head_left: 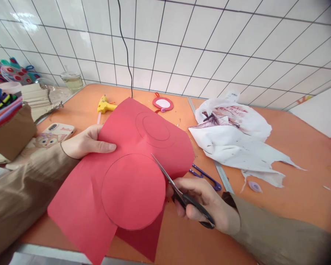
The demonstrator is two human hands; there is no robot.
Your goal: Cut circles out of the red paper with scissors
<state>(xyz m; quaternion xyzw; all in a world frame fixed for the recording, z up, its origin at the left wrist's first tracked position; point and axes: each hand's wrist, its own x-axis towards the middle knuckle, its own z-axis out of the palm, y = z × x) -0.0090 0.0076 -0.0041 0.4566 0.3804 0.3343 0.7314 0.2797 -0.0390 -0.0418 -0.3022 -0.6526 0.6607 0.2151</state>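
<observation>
My left hand (89,141) grips the left edge of a large red sheet (79,198), thumb on top. Black-handled scissors (186,198) are in my right hand (209,202), their blades at the sheet near a drawn circle. That circle (134,191) is cut free along its right and lower edge and still joins the sheet at its upper left. Higher on the sheet are drawn ovals, one inside another. Part of the sheet hangs below the circle in shadow.
Behind the sheet lie a yellow glue gun (106,105) and a small red round piece (162,103). White cloth and a plastic bag (234,136) lie right, near purple snips (205,176). At left are a phone (55,134) and a cardboard box (13,129).
</observation>
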